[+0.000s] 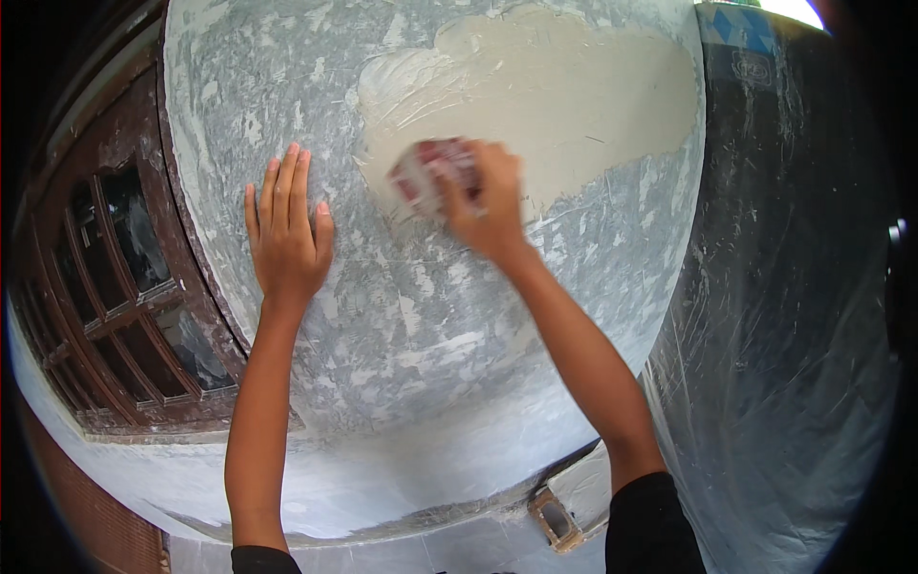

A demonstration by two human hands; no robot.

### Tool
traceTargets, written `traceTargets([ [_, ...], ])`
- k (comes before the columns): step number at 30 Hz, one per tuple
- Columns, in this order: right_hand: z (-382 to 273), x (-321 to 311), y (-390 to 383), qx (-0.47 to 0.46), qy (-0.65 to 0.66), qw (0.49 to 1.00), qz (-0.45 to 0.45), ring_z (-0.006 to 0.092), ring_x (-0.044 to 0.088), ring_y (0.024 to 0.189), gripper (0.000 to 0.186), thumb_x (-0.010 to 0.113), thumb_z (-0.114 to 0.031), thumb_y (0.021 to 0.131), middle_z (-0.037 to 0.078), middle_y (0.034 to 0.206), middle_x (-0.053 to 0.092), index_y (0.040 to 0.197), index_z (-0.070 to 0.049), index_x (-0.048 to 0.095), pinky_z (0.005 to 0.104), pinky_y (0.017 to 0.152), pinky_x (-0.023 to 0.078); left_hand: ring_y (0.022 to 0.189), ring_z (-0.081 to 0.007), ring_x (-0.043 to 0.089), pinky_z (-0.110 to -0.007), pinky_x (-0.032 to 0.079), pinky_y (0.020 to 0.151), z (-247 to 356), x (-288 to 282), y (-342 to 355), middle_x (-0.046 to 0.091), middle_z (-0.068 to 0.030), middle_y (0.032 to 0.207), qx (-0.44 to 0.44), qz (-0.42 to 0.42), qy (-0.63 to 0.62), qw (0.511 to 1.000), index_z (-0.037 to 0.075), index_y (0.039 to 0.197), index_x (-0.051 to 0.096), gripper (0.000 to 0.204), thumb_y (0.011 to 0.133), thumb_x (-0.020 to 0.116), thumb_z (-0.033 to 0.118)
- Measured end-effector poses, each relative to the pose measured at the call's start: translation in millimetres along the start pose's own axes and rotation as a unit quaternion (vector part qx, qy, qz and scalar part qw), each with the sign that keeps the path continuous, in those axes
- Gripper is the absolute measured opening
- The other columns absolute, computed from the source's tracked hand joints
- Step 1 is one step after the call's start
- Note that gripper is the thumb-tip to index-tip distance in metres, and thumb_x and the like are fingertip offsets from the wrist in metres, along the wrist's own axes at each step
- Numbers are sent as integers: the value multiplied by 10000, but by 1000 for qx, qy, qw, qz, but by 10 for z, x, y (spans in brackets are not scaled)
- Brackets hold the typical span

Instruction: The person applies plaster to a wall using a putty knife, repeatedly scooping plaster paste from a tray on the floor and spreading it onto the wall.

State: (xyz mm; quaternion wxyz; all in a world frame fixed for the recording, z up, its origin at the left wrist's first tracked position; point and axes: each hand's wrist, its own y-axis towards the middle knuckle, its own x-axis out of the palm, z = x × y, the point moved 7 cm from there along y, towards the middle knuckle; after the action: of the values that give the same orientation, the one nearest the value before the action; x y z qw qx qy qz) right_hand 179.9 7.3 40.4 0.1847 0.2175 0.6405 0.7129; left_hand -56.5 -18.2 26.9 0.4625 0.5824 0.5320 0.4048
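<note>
My left hand [287,234] lies flat against the mottled grey wall [402,316], its fingers stretched upward and slightly apart, with nothing in it. A red-and-white flat piece [432,177], blurred by motion, is gripped in my right hand [495,206]. I cannot make out its exact kind. It is at the lower left edge of a broad patch of smooth cream-coloured filler [564,91] on the wall. Ridges and smears mark the patch's left side.
To the left is a brown wooden window frame [143,316] with dark panes. Transparent plastic sheeting [765,383] hangs over a dark surface at right. Down on the grey tiled floor [411,555] stands a small hollow block [555,519] beside a pale board [583,486].
</note>
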Motion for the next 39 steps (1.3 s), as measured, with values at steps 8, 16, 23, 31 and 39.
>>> traceTargets([
  [8, 1974, -1650, -494, 365, 142, 851, 350, 184, 666, 972, 312, 673, -220, 979, 106, 1084, 695, 1181, 15, 638, 308, 857, 536, 1475, -236, 342, -511, 190, 1237, 24, -2, -14, 423, -35, 1571, -5, 10, 27, 1000, 127, 1523, 416, 552, 984, 421, 245],
  [16, 1348, -1054, -4, 237, 87, 957, 144, 164, 648, 991, 326, 681, -238, 982, 105, 1071, 688, 1154, 34, 636, 303, 897, 512, 1471, -255, 344, -498, 195, 1229, -37, -17, -24, 416, -46, 1575, 3, 2, 15, 1000, 119, 1532, 398, 543, 1003, 416, 236],
  [23, 2150, -1752, -341, 371, 228, 835, 337, 138, 644, 984, 304, 699, -212, 973, 64, 1064, 693, 1174, 11, 650, 278, 880, 508, 1473, -258, 342, -493, 192, 1230, 19, -20, -21, 416, -43, 1575, -3, 11, 33, 999, 128, 1529, 408, 534, 1008, 413, 246],
  [31, 1948, -1539, -151, 325, 120, 911, 224, 152, 627, 978, 345, 686, -223, 977, 81, 1095, 678, 1205, 30, 633, 298, 878, 504, 1471, -257, 341, -499, 189, 1230, 12, -11, -23, 415, -38, 1576, -1, 14, 25, 1000, 128, 1531, 402, 533, 1012, 399, 247],
  [39, 1907, -1579, -225, 315, 77, 924, 203, 140, 644, 912, 249, 690, -205, 977, 53, 1052, 680, 1134, -17, 647, 289, 805, 525, 1468, -245, 350, -503, 195, 1230, 29, -25, -23, 433, -36, 1566, -4, 17, 29, 999, 130, 1521, 424, 544, 990, 419, 249],
])
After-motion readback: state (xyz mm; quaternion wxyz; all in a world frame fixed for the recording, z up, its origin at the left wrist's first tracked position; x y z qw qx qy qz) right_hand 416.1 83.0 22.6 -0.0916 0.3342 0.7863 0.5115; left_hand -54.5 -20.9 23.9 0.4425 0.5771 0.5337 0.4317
